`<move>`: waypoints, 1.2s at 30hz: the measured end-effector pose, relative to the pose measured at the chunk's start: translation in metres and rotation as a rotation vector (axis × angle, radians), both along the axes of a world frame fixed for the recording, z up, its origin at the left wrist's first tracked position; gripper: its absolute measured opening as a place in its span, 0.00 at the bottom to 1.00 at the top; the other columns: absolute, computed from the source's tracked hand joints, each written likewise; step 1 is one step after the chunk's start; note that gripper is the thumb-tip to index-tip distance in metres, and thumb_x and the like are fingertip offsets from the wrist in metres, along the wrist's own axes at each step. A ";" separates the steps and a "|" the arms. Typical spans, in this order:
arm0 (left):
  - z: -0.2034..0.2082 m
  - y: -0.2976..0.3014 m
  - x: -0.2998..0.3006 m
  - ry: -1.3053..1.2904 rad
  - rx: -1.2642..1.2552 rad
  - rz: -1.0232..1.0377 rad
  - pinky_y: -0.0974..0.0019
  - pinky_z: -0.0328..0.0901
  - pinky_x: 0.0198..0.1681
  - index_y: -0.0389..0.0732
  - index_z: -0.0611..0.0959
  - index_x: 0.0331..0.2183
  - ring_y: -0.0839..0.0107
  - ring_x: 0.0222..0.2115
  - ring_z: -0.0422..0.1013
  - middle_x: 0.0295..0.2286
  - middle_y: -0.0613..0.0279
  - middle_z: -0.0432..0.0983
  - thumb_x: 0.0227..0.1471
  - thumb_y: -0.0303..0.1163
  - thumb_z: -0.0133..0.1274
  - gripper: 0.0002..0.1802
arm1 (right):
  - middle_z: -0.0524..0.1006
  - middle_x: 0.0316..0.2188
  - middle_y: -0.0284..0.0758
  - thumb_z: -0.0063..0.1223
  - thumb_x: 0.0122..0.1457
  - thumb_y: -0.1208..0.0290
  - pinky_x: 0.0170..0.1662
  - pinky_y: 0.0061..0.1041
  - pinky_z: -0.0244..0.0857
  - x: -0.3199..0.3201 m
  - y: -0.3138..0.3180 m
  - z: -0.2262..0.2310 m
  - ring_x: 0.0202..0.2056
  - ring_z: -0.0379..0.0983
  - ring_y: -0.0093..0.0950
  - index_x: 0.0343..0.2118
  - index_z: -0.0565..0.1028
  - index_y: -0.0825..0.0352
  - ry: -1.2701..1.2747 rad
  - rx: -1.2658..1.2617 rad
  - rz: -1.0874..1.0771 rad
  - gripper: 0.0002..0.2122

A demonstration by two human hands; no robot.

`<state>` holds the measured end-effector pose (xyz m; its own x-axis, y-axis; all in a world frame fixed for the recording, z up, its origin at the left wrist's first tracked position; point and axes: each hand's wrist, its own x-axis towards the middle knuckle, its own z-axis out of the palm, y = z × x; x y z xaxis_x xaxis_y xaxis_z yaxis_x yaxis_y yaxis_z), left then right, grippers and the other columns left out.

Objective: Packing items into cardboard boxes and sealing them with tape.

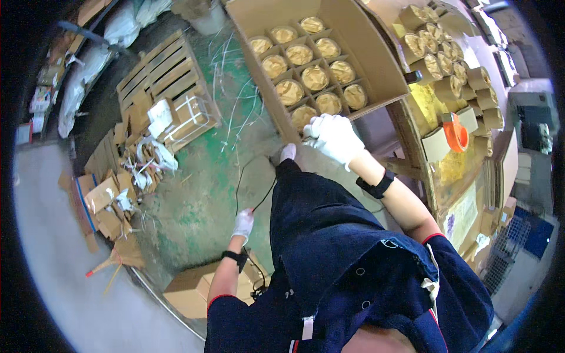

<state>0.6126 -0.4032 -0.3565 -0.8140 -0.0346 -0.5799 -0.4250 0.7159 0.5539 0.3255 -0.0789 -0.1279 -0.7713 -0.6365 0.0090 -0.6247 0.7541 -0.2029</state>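
My right hand, in a white glove, is closed at the near edge of an open cardboard box. What its fingers hold is hidden. Cardboard dividers split the box into cells, and several round, brown-paper-topped pieces sit in them. Lower and to the left, my left hand, also gloved, is closed on a thin black cable. The cable loops over the floor towards the box, and another length hangs below the hand beside my body.
At right, a workbench carries several brown paper-wrapped cylinders and an orange tape roll. A wooden pallet with cardboard scraps lies left. Loose white strapping crosses the green floor. A broom and a carton lie lower left.
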 end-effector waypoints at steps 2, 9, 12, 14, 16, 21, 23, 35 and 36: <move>0.055 0.000 0.021 -0.290 -0.016 0.214 0.54 0.69 0.38 0.38 0.83 0.37 0.47 0.35 0.75 0.32 0.44 0.78 0.52 0.33 0.47 0.15 | 0.75 0.24 0.35 0.58 0.48 0.58 0.34 0.35 0.69 -0.003 0.000 -0.007 0.31 0.74 0.36 0.28 0.78 0.59 -0.106 -0.040 -0.051 0.11; 0.139 -0.008 0.102 -0.493 -0.292 -0.172 0.51 0.69 0.38 0.45 0.82 0.41 0.48 0.34 0.76 0.33 0.46 0.79 0.50 0.40 0.49 0.18 | 0.80 0.30 0.39 0.59 0.53 0.64 0.40 0.27 0.70 0.010 -0.057 0.052 0.34 0.77 0.34 0.33 0.81 0.64 -0.282 -0.686 -0.285 0.09; 0.128 -0.031 0.110 -0.554 -0.189 -0.068 0.54 0.68 0.45 0.47 0.80 0.46 0.50 0.41 0.74 0.39 0.49 0.78 0.52 0.45 0.50 0.22 | 0.80 0.29 0.40 0.57 0.55 0.64 0.38 0.27 0.70 0.025 -0.098 0.046 0.32 0.78 0.32 0.35 0.80 0.65 -0.650 -0.723 -0.299 0.10; 0.152 -0.050 0.070 -0.654 -0.107 -0.163 0.56 0.66 0.48 0.46 0.75 0.52 0.52 0.44 0.72 0.45 0.52 0.75 0.54 0.50 0.49 0.28 | 0.80 0.28 0.41 0.57 0.55 0.63 0.38 0.29 0.70 0.021 -0.125 0.061 0.31 0.78 0.34 0.35 0.80 0.65 -0.777 -0.505 -0.186 0.11; 0.137 -0.089 0.038 -0.619 -0.141 -0.247 0.55 0.66 0.48 0.45 0.75 0.52 0.51 0.44 0.72 0.45 0.50 0.75 0.55 0.50 0.47 0.27 | 0.79 0.28 0.43 0.54 0.56 0.57 0.37 0.32 0.70 0.016 -0.145 0.023 0.32 0.78 0.39 0.36 0.80 0.64 -0.806 -0.368 0.022 0.15; -0.011 -0.245 -0.044 -0.258 -0.046 -0.231 0.50 0.67 0.44 0.43 0.77 0.47 0.49 0.42 0.73 0.40 0.42 0.76 0.55 0.46 0.46 0.23 | 0.79 0.29 0.44 0.51 0.56 0.52 0.38 0.37 0.70 -0.016 -0.241 -0.026 0.34 0.77 0.42 0.36 0.80 0.63 -1.116 -0.111 -0.126 0.18; -0.075 -0.316 -0.058 0.059 -0.372 -0.027 0.47 0.67 0.38 0.41 0.79 0.41 0.48 0.37 0.74 0.37 0.40 0.76 0.54 0.42 0.47 0.18 | 0.79 0.30 0.46 0.51 0.56 0.51 0.39 0.39 0.69 -0.033 -0.301 -0.094 0.34 0.77 0.44 0.35 0.80 0.63 -0.807 -0.033 -0.042 0.18; -0.097 -0.502 -0.419 0.252 -0.467 -0.063 0.53 0.68 0.45 0.39 0.78 0.44 0.52 0.44 0.70 0.48 0.49 0.70 0.49 0.35 0.51 0.19 | 0.77 0.41 0.43 0.46 0.58 0.61 0.47 0.39 0.68 -0.223 -0.579 -0.252 0.43 0.73 0.44 0.45 0.76 0.56 -0.802 0.142 -0.026 0.15; -0.109 -0.508 -0.425 0.237 -0.453 -0.057 0.53 0.68 0.45 0.39 0.78 0.44 0.52 0.44 0.70 0.48 0.49 0.70 0.49 0.35 0.51 0.19 | 0.77 0.41 0.42 0.45 0.58 0.62 0.46 0.39 0.68 -0.232 -0.591 -0.281 0.43 0.73 0.43 0.46 0.76 0.57 -0.753 0.147 -0.012 0.15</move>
<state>0.1873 -0.9111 -0.4655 -0.9291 -0.1916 -0.3164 -0.2790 0.9246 0.2594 0.0935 -0.6694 -0.4090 -0.5428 -0.5821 -0.6054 -0.3494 0.8120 -0.4675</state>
